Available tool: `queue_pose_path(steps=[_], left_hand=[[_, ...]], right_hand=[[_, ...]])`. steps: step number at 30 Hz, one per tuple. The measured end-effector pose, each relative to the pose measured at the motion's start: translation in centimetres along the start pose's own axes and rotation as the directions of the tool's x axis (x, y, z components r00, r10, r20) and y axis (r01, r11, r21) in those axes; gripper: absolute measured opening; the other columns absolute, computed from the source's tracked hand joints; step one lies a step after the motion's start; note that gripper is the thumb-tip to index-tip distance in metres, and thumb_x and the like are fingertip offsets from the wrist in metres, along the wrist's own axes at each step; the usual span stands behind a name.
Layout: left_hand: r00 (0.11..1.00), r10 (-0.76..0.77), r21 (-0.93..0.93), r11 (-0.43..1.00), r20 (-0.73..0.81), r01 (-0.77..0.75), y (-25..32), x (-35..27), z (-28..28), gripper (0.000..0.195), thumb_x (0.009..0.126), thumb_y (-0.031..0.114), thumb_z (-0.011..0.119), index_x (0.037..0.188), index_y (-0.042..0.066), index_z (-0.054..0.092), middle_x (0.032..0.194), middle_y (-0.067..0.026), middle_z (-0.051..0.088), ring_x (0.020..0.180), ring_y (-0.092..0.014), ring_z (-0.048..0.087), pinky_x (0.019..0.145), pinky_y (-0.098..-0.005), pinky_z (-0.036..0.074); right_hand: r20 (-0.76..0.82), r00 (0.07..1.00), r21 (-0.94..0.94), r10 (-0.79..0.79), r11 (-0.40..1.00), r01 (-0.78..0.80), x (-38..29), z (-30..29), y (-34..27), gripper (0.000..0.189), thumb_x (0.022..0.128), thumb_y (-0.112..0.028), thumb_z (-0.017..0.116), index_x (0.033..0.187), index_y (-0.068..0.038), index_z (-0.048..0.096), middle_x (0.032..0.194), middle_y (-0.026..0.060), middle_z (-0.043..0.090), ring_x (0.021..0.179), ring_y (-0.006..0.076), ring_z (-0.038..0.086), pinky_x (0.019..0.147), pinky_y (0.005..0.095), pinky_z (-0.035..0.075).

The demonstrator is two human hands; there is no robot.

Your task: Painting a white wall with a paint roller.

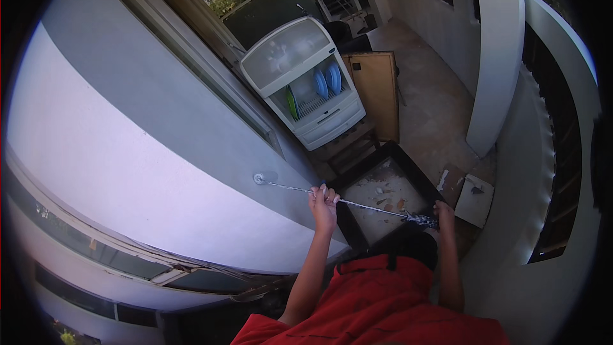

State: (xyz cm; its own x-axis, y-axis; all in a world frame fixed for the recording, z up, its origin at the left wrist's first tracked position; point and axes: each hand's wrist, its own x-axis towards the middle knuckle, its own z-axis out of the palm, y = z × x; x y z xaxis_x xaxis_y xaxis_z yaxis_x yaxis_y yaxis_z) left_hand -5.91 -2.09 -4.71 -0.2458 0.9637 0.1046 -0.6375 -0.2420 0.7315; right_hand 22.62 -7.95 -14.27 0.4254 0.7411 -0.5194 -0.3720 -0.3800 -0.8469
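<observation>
A paint roller (265, 178) with a pale cylindrical head touches the grey part of the wall (225, 148). Its long, thin rod (368, 207) is spattered with paint and runs across in front of me. My left hand (323, 201) is closed around the rod, partway down from the roller head. At the rod's other end, my right hand (445, 215) grips the dark, paint-streaked handle end (421, 221); part of that grip is hidden.
A white dish cabinet (330, 120) holding blue and green plates stands on a dark wooden stool (352, 141). Beside it leans a wooden panel (378, 96). Below are a black-framed panel (404, 153) with debris on it, and a white board (474, 201). A pillar (498, 57) and low wall stand right.
</observation>
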Motion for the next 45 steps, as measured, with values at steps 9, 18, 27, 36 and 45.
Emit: queue_pose_path(steps=[9,18,27,36,45], left_hand=[[0.999,-0.025,0.102,0.994,-0.030,0.028,6.7,6.9,-1.0,0.019,0.085,0.009,0.045,0.071,0.013,0.032,0.057,0.0034,0.025,0.048,-0.007,0.024,0.045,-0.0228,0.023],[0.995,-0.092,-0.015,0.996,0.026,0.092,2.3,2.3,-0.8,0.020,0.086,0.010,0.045,0.071,0.013,0.032,0.057,0.0028,0.024,0.050,-0.009,0.026,0.049,-0.0239,0.026],[0.998,-0.056,-0.018,0.998,0.019,0.056,0.6,1.3,-0.8,0.021,0.085,0.008,0.045,0.070,0.015,0.031,0.057,0.0029,0.026,0.051,-0.008,0.027,0.049,-0.0233,0.027],[0.997,-0.058,0.096,0.994,0.060,0.053,7.7,8.3,-0.4,0.020,0.088,0.013,0.040,0.070,0.010,0.034,0.057,0.0028,0.024,0.049,-0.008,0.023,0.046,-0.0229,0.024],[0.994,-0.098,-0.036,0.994,0.051,0.100,9.6,10.5,-0.5,0.024,0.087,0.012,0.040,0.064,0.011,0.032,0.055,0.0038,0.022,0.046,-0.007,0.020,0.042,-0.0225,0.020]], right_hand=[[0.422,0.900,-0.071,0.110,0.994,-0.087,-7.8,6.9,3.1,0.029,0.075,-0.032,0.054,0.075,-0.004,0.058,0.059,0.0013,0.051,0.039,0.0091,0.046,0.032,0.0197,0.028],[0.203,0.979,-0.128,0.029,0.992,-0.003,-1.5,2.0,1.3,0.034,0.077,-0.033,0.053,0.059,-0.004,0.052,0.047,0.0018,0.045,0.034,0.0113,0.043,0.029,0.0230,0.028],[0.112,0.992,-0.128,-0.051,0.990,0.065,-0.2,0.8,1.8,0.033,0.076,-0.036,0.053,0.061,-0.007,0.050,0.054,0.0013,0.046,0.038,0.0120,0.043,0.031,0.0228,0.031],[0.460,0.880,-0.032,0.120,0.992,-0.119,-9.4,6.8,-0.8,0.020,0.078,-0.027,0.051,0.068,-0.010,0.050,0.053,-0.0013,0.045,0.036,0.0074,0.042,0.030,0.0201,0.025],[0.560,0.828,0.154,0.025,0.979,-0.134,-13.3,7.9,-2.3,0.018,0.079,-0.024,0.050,0.070,-0.009,0.048,0.056,-0.0009,0.047,0.037,0.0060,0.042,0.030,0.0180,0.024]])
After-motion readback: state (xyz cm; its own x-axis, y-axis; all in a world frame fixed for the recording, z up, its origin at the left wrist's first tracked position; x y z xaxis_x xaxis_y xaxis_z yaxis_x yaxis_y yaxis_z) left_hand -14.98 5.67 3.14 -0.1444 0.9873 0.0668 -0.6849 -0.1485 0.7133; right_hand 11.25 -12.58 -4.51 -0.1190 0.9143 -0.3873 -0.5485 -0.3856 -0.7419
